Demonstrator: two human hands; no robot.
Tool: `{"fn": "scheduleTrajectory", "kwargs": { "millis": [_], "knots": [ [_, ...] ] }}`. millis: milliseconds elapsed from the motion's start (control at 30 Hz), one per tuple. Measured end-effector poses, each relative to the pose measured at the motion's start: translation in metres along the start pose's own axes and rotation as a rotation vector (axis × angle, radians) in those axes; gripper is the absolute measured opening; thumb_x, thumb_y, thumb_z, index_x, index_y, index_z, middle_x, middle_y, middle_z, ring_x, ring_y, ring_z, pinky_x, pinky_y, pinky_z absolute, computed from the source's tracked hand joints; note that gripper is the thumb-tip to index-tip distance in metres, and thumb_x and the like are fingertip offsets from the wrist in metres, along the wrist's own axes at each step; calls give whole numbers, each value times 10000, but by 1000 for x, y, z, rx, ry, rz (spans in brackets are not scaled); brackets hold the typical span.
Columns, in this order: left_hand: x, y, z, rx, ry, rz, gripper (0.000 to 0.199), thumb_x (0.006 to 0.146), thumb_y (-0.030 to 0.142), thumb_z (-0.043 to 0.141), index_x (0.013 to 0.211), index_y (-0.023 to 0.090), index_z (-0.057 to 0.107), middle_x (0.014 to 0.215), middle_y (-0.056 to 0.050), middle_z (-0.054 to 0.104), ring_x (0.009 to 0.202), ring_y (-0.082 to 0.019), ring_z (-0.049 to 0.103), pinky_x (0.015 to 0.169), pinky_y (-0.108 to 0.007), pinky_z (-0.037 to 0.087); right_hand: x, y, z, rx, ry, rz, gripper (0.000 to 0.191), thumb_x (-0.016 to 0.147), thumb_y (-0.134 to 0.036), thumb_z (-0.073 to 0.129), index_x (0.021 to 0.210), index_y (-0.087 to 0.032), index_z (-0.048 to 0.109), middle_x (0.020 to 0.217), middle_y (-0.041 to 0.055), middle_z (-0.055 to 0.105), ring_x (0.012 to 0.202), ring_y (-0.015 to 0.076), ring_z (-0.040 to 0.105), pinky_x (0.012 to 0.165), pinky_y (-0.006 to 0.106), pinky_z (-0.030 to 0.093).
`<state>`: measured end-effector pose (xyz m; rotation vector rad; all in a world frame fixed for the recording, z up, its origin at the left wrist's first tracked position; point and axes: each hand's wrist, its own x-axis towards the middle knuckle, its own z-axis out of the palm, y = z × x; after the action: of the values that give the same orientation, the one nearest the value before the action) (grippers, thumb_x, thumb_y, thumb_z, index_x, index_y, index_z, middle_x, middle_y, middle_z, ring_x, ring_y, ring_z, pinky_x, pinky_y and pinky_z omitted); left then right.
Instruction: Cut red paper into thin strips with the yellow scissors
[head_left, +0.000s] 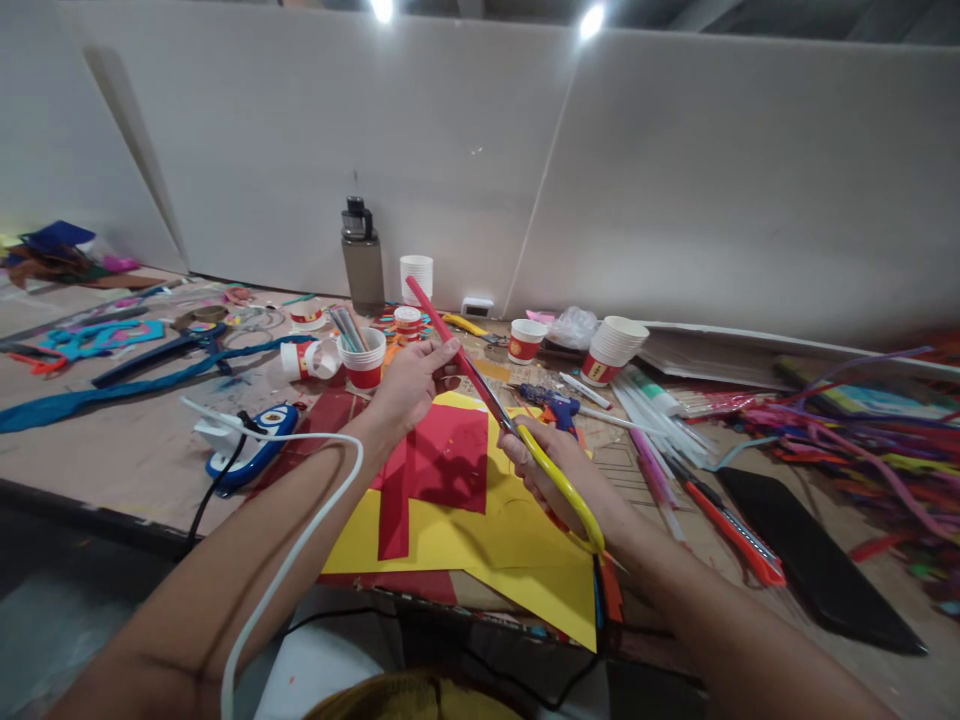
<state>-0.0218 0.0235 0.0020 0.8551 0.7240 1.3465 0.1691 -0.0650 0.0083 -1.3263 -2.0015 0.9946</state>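
My left hand (415, 385) pinches a narrow red paper strip (429, 307), which slants up to the left. My right hand (551, 470) is closed round the yellow handle of a pair of scissors (559, 475). The blades point up and left along the strip's lower end; whether they are parted I cannot tell. Under both hands lie yellow paper sheets (442, 540). A red paper sheet (454, 460) rests on them, with another red paper strip (394, 510) across its left side.
A blue power strip (251, 450) with a white cable is on the left. Paper cups (367, 365), a bottle (362, 260) and a blue glue gun (559, 408) stand or lie behind. To the right are a red utility knife (739, 535) and a black slab (817, 560).
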Motion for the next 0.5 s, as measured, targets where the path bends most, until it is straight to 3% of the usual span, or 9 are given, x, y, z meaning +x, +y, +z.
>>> {"fn": "scheduleTrajectory", "kwargs": {
  "millis": [500],
  "knots": [
    [2,0,-2,-51,20,19,269,673,316,748,753,140,559,648,1,629,552,-84,583,535,-213,461,0,3,2,-20,20,20,379,869,-558,427,729,-207,403,594,-35,437,492,88,378,443,216,276]
  ]
}}
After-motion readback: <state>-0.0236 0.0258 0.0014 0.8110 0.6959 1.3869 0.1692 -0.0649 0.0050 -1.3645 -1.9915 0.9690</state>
